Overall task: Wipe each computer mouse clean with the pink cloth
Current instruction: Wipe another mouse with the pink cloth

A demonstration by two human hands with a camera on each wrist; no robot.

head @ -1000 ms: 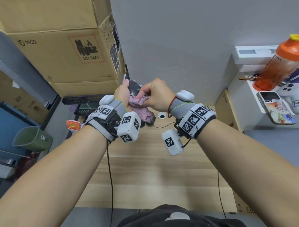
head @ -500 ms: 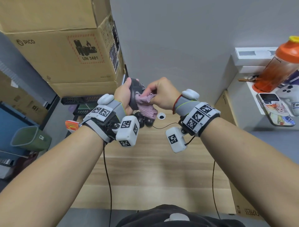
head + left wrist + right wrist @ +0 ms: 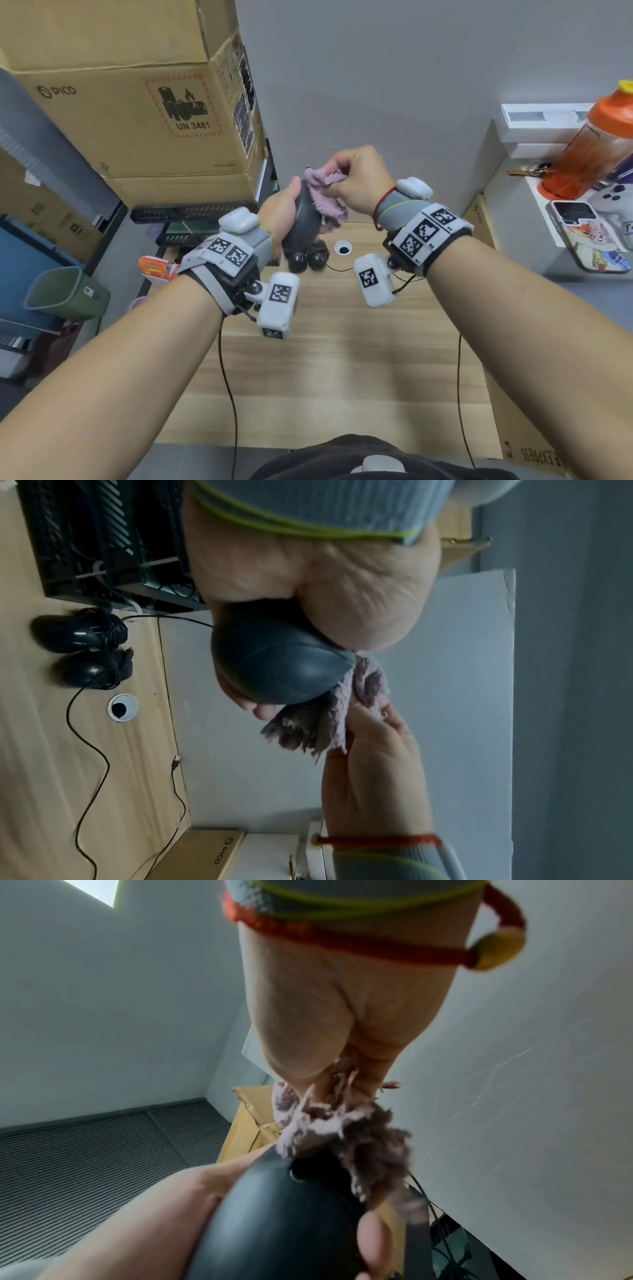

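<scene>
While my left hand (image 3: 279, 214) is wrapped round a dark mouse (image 3: 303, 222), thumb on one flank and fingers on the other, held up on edge above the counter (image 3: 325, 359), my right hand (image 3: 359, 181) has the cloth (image 3: 325, 202) bunched in a pinch between thumb and fingertips, pressed against the mouse's upper end with the loose part draped down its far face. I judge this to be mid-wipe on one mouse, working the front end. Next I would draw the cloth down along the body and turn the mouse in my left hand to reach the sides and underside; the grip needs to stay firm, since the shell looks smooth and could slip under rubbing. Then it goes down and another comes up.

Nearest me the counter is pale wood with thin black cables (image 3: 227, 394) running across it. Farther on, just below my hands, two more black mice (image 3: 308, 258) lie side by side, touching, their cords bundled on them; whether they are done I cannot tell. Just beside them is a round cable hole (image 3: 343, 247). Beyond the counter's far edge stands a grey wall (image 3: 376, 85). To the left are stacked cardboard boxes (image 3: 130, 113) and, lower, a green bin (image 3: 65, 293); to the right, a white shelf (image 3: 548, 130) carries an orange bottle (image 3: 596, 147) and a phone (image 3: 585, 236)
</scene>
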